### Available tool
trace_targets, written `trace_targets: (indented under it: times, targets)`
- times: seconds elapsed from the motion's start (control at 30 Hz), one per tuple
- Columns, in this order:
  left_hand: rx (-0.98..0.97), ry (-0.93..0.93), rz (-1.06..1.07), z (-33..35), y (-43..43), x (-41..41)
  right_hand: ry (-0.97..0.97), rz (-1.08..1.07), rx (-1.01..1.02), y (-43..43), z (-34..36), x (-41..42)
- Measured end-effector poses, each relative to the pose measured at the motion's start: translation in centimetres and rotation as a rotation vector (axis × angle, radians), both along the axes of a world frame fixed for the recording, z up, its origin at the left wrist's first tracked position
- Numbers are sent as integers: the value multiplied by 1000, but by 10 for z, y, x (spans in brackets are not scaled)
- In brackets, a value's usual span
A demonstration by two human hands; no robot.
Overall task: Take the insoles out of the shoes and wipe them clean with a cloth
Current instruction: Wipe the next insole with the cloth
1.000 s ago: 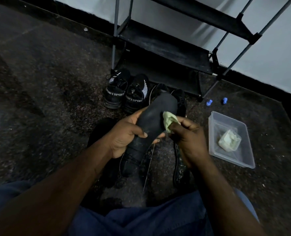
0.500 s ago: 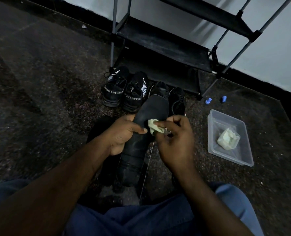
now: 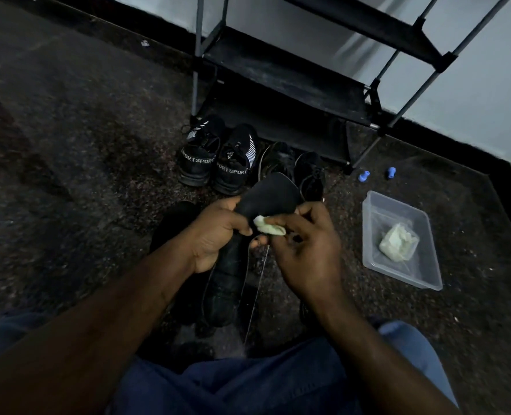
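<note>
Head camera is showing one black insole [image 3: 270,196] out, mid-wipe; left hand [image 3: 215,235] is gripping its middle; right hand [image 3: 306,253] is pinching a pale cloth [image 3: 268,229] against it; SPORT sneakers [image 3: 233,170] are probably waiting.

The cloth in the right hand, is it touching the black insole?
Touching. The head view shows the cloth, pinched by the right hand, pressed against the insole beside the left hand, with no gap between them.
</note>
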State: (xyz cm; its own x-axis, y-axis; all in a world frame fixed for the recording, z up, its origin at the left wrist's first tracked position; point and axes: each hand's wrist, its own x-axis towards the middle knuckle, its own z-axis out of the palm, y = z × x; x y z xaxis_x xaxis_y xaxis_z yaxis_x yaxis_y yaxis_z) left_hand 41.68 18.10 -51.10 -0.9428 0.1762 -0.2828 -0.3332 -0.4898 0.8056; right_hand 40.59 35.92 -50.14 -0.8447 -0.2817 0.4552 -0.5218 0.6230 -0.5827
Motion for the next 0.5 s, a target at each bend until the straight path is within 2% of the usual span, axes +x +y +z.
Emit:
trace_targets:
  times: [0.07,0.17,0.27,0.37,0.5]
  targets:
    - [-66,-16,9,1,2,1,29,-14,48,2,-4,0]
    - [-154,-29,-12,4,6,2,-25,-156,-123,6,4,-17]
    - [-115,-56,28,3,7,0,-71,-127,-200,1,8,-20]
    - [-37,-90,93,2,1,-5,-101,12,-95,0,0,-9]
    - [57,-124,103,0,3,-7,-100,-136,-183,7,-2,-22]
